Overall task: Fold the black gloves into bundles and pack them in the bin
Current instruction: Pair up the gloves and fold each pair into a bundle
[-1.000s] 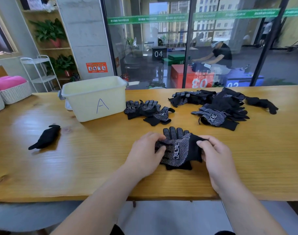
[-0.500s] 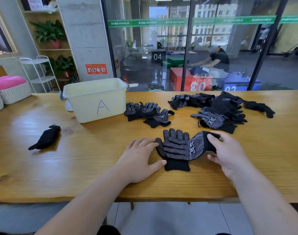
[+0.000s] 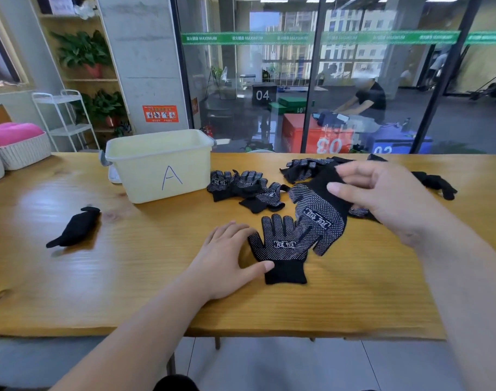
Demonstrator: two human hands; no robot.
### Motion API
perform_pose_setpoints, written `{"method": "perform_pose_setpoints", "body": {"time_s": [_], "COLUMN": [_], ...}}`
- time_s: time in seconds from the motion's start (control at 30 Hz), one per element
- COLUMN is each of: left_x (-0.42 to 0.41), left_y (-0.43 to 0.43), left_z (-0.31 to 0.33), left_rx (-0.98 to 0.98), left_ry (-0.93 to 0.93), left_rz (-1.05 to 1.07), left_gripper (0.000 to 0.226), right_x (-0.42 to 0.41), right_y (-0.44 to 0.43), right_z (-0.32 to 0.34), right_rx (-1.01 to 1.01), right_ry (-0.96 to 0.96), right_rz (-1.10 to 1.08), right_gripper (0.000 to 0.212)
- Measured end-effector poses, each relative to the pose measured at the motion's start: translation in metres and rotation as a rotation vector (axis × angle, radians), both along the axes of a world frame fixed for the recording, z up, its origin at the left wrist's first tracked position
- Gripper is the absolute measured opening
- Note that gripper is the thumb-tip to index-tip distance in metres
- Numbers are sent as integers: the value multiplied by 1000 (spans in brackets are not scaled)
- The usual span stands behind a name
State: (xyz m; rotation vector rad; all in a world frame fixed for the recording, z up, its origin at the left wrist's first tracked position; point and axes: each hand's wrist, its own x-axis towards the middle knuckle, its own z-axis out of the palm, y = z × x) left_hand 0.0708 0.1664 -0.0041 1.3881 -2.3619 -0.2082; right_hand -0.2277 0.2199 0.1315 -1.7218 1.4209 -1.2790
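On the wooden table, right of the cream bin, the right hand pinches the cuff of a raised glove between thumb and fingers. In front of the bin, the left hand lies flat with straight fingers, its thumb touching the flat glove. A folded bundle lies left of the bin.

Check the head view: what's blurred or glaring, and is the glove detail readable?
Head view: the right hand pinching the raised glove is motion-smeared; the flat glove by the left hand is sharp, print readable; window glare sheens the table left of the bin; the wide lens bows the table edge.
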Motion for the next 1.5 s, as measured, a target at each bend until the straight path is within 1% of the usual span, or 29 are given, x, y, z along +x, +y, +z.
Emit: {"method": "perform_pose_setpoints", "body": {"time_s": [0.1,0.17,0.23,0.33,0.43,0.53,0.6,0.63,0.7,0.73,0.8,0.87,0.97,1.13,1.2,1.33,1.5], "left_x": [1,2,1,2,1,0,0,0,-1,-1,-2,-1,-1,-1,-2,-1,0], "left_y": [2,4,4,3,4,5,4,4,5,5,5,5,5,7,9,9,7], "left_z": [-1,-1,-2,-2,-1,-1,-1,-1,0,0,0,-1,-2,0,1,3,1], "left_rx": [-19,-43,-60,-40,-31,-39,-40,-39,-27,-16,-6,-9,-20,-8,-4,2,46], "left_ry": [18,3,-12,-20,-24,-15,-16,-18,-23,-23,-16,-4,12,8,5,-1,8], "left_rz": [0,-7,-5,16,26,33,37,38,42,43,43,39,24,-1,-1,-3,-19], "left_gripper": [94,98,102,106,108,109,110,110,110,110,112,113,112,115,117,119,126], "right_x": [14,20,24,31,34,40,44,46,51,53,55,55,57,59,62,63,59], "right_y": [-6,-16,-30,-53,-66,-56,-45,-39,-28,-22,-13,-7,-7,-5,3,12,17], "right_z": [18,25,27,25,24,15,-10,-29,-72,-92,-121,-132,-133,-118,-121,-143,-137], "right_rx": [-39,-52,-40,-27,-151,-275,-329,-330,-230,-186,-195,-228,-261,-368,-393,-314,-357], "right_ry": [-102,-108,-34,116,246,305,433,555,800,863,845,810,791,645,655,750,679], "right_rz": [69,102,123,120,48,26,31,34,44,54,67,23,-35,-166,-142,-73,-101], "right_gripper": [18,21,26,25,21,21,25,24,21,20,19,18,16,17,18,19,15]}}
